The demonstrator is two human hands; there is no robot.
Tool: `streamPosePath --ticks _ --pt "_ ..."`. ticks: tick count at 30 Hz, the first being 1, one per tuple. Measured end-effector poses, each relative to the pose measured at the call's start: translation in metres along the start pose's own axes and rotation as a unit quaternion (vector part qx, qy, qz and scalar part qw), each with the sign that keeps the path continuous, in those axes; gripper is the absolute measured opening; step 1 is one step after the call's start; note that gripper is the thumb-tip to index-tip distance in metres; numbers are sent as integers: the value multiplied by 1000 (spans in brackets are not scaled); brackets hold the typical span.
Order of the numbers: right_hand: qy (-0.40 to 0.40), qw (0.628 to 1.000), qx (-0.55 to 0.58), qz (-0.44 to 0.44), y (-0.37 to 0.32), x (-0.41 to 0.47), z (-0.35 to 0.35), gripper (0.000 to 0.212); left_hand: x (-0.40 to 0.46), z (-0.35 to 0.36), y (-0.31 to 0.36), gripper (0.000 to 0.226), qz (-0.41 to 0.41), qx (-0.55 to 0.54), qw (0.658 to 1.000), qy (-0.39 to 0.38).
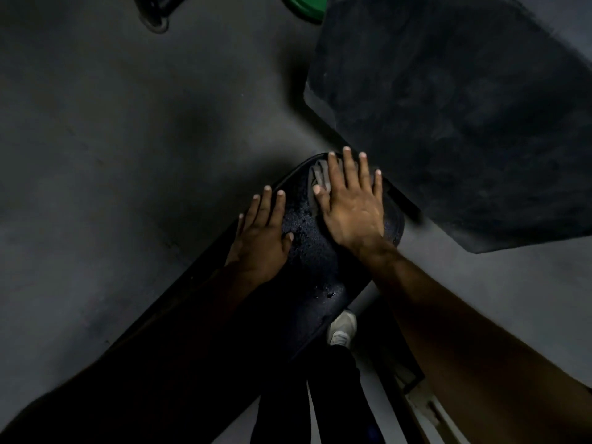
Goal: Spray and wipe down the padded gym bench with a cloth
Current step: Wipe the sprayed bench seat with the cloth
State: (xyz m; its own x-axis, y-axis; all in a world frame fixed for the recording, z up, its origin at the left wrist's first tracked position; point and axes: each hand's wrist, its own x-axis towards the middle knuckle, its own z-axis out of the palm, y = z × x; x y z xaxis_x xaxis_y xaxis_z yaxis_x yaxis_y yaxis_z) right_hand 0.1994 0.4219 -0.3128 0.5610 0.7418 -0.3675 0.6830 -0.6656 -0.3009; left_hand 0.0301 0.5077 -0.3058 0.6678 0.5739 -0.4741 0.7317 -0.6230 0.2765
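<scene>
Both of your hands lie flat, fingers straight, grasping nothing: your right hand [352,206] presses the grey cloth [317,179] onto the far rounded end of the padded bench [307,251], and your left hand [262,229] rests on the pad's left edge. Droplets glisten on the pad between them. Beyond the far end lies a dark floor mat [464,107].

both hands [352,213] flat on wet bench [307,261]
</scene>
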Motion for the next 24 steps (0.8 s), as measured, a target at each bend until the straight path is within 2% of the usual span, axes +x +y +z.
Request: streamPosePath --ticks 4,7,12,17,20,24 --pt "1 993 -54 -100 -6 -25 12 69 -2 2 -3 81 7 6 1000 -9" --pt "-8 991 -77 -111 13 -55 14 69 -4 -2 -7 83 21 6 1000 -18" --pt "4 999 -26 24 50 -73 4 69 -9 -1 -16 86 31 4 999 16" --pt "24 995 30 95 20 -15 -5 67 -20 10 -28 94 -30 -12 998 63" --pt "16 998 7 67 -13 22 -6 66 -27 12 -37 95 -19 1 997 71" --pt "-28 997 -53 -48 -52 42 -4 64 -27 9 -46 95 -1 19 998 65"
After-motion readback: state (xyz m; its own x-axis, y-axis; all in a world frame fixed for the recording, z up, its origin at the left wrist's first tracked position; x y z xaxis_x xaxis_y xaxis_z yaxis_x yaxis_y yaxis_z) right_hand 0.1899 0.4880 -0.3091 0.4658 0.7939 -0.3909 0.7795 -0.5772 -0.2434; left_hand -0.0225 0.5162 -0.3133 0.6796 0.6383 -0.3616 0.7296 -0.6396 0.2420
